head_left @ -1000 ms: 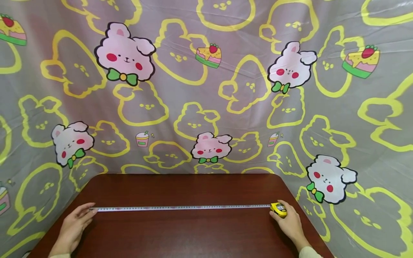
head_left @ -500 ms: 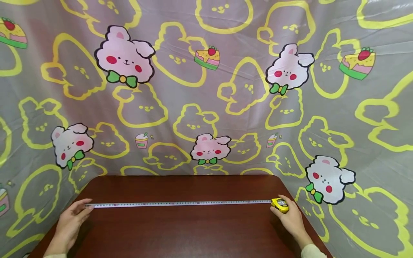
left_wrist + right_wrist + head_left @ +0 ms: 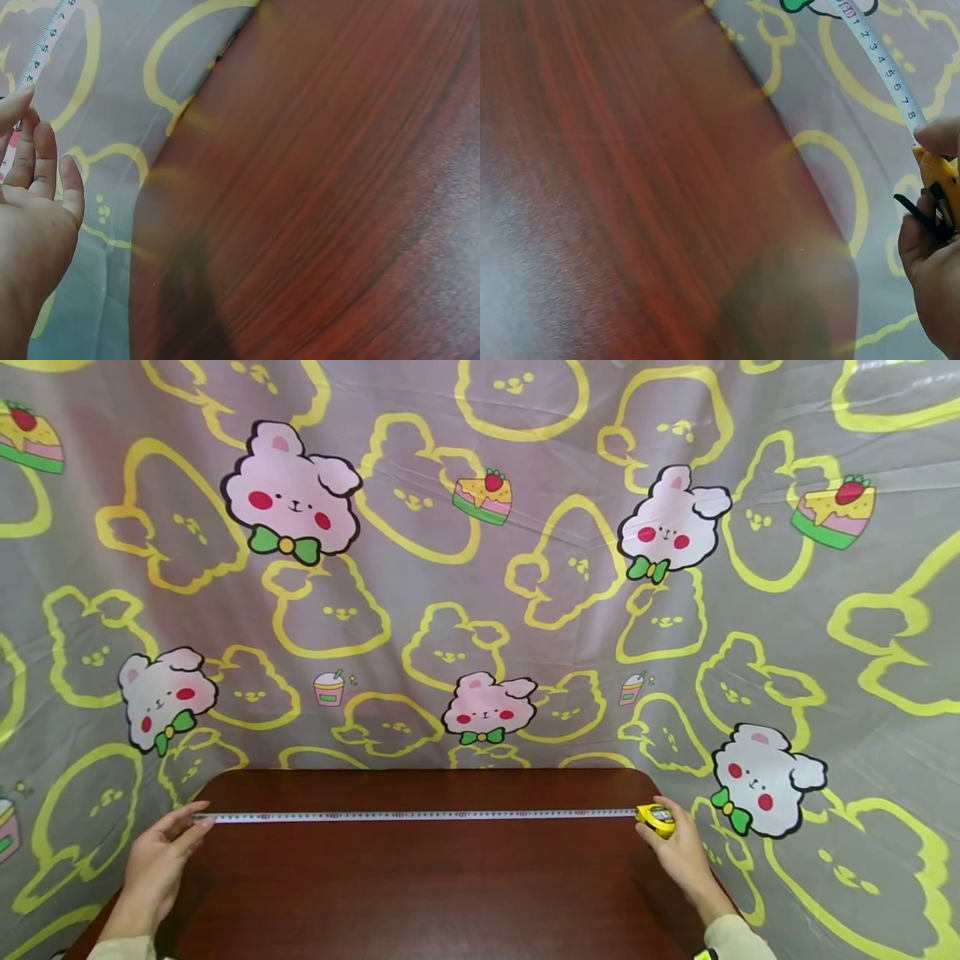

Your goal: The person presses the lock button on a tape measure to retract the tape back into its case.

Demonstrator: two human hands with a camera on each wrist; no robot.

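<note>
A tape measure with a yellow case (image 3: 657,821) has its white blade (image 3: 420,816) drawn out straight across the width of the table. My left hand (image 3: 161,860) pinches the blade's free end between thumb and fingertips at the left. In the left wrist view, low numbers show on the blade (image 3: 45,45) just past my fingers (image 3: 45,150). On the right, my right hand (image 3: 684,852) grips the yellow case, thumb near the blade's mouth. A black strap (image 3: 919,214) sticks out from the case (image 3: 939,176) in the right wrist view.
The dark red-brown table (image 3: 420,893) has rounded far corners. A grey curtain (image 3: 540,627) printed with yellow outlines and white bunnies hangs behind it and along both sides.
Both hands have moved away from me toward the table's far edge, taking the stretched tape with them. The left hand has also shifted slightly left, the right slightly right.
</note>
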